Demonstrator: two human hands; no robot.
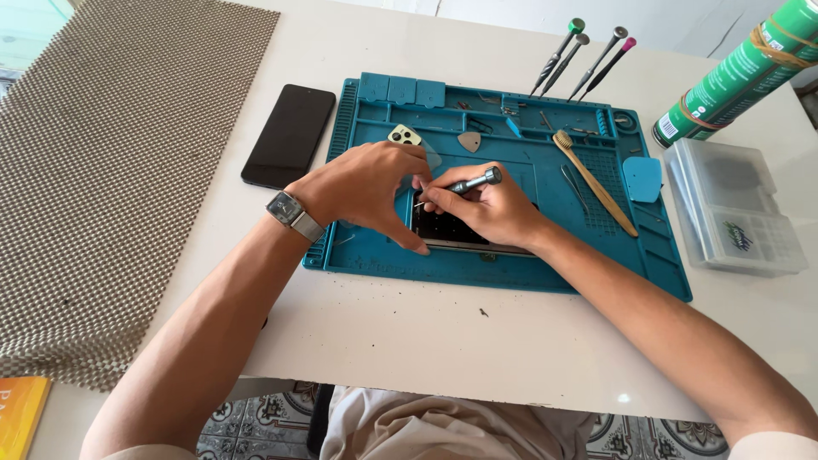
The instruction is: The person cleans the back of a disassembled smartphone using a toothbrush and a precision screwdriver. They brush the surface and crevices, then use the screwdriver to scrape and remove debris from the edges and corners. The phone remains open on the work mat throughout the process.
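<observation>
Device under work: we see a dark opened phone lying flat on the blue work mat, near the mat's front edge; its exposed face is black with a faint grid of small dots and a pale lower rim.
Position: we place the phone between the two hands, largely under them, well apart from the second black phone that lies on the white table left of the mat.
Right hand: our right hand is closed around a small metal screwdriver, fingers pinched on its shaft, the knurled cap pointing up and right, the tip angled down to the phone's upper left corner.
Left hand: our left hand, with a wristwatch, rests curled on the mat with the thumb against the phone's left edge; we cannot tell whether the fingers press anything beneath them.
Hidden: the screwdriver tip and the phone's upper edge are covered by fingers; its right part is covered by the right wrist.
Hard to make out: a pale camera-module part sits just behind the left hand, partly cut off by the knuckles.
Surroundings: a wooden-handled brush, tweezers, upright screwdrivers, a clear parts box and a green spray can.
</observation>
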